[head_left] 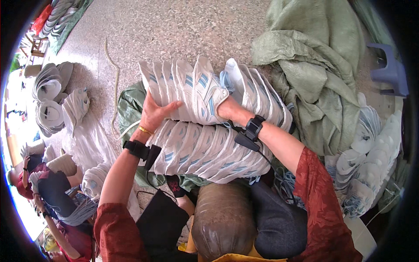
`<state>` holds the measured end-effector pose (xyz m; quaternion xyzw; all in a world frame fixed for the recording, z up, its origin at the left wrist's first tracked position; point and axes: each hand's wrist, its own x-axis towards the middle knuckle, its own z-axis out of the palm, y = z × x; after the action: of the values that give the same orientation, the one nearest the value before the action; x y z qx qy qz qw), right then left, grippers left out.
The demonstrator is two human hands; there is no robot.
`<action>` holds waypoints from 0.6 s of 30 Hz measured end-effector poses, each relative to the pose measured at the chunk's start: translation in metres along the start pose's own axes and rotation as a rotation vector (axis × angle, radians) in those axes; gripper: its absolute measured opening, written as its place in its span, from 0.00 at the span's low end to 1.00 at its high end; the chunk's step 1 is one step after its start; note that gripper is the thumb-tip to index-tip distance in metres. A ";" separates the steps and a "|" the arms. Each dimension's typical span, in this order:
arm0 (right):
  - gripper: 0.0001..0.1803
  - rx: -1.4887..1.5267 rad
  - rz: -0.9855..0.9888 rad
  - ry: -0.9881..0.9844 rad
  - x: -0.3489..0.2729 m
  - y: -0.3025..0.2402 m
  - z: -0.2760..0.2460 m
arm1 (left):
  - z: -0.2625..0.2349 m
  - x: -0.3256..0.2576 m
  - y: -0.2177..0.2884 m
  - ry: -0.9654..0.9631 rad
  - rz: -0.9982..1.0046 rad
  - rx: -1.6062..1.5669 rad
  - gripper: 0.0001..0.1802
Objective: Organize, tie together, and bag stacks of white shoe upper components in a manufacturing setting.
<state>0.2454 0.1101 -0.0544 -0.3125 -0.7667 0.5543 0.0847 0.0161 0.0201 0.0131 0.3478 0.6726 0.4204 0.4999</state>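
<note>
A: Nearest is the brown plastic-covered bulge [224,218] at the lap; where do the nested shoe uppers [187,89] lie?

B: Beyond it, between the hands, long axis left to right; the left hand [156,112] touches their left end, thumb spread, its clamp unclear; the right hand [231,110] sits in the opening at their right end, fingers hidden, so I cannot tell their state.

A: And room?

B: The lower row [209,150] crowds the near edge, another stack [266,98] the right; speckled floor [174,35] stretches past the far edge.
</note>
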 end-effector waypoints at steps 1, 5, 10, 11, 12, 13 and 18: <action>0.31 -0.042 -0.007 -0.013 -0.001 0.001 0.001 | -0.002 0.003 0.001 -0.032 -0.023 -0.034 0.43; 0.32 0.389 0.038 0.055 -0.012 -0.002 0.005 | -0.013 0.004 0.004 -0.035 -0.062 0.005 0.41; 0.31 0.199 0.081 0.024 -0.010 -0.005 0.004 | -0.002 -0.003 0.011 -0.035 0.001 0.059 0.39; 0.30 0.041 0.045 0.044 -0.009 0.000 0.003 | 0.003 -0.003 0.014 -0.064 0.042 0.094 0.38; 0.32 0.073 0.081 0.035 -0.010 0.010 0.004 | 0.007 -0.003 0.015 -0.069 -0.003 -0.101 0.33; 0.32 0.087 0.060 0.025 -0.006 0.009 0.007 | 0.002 -0.006 0.005 -0.048 -0.004 -0.084 0.33; 0.29 -0.010 0.024 0.096 0.003 0.033 0.010 | 0.003 0.005 -0.020 -0.089 -0.277 -0.426 0.28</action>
<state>0.2507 0.1103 -0.0886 -0.3480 -0.7608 0.5360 0.1132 0.0168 0.0169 -0.0079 0.1572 0.5877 0.4642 0.6438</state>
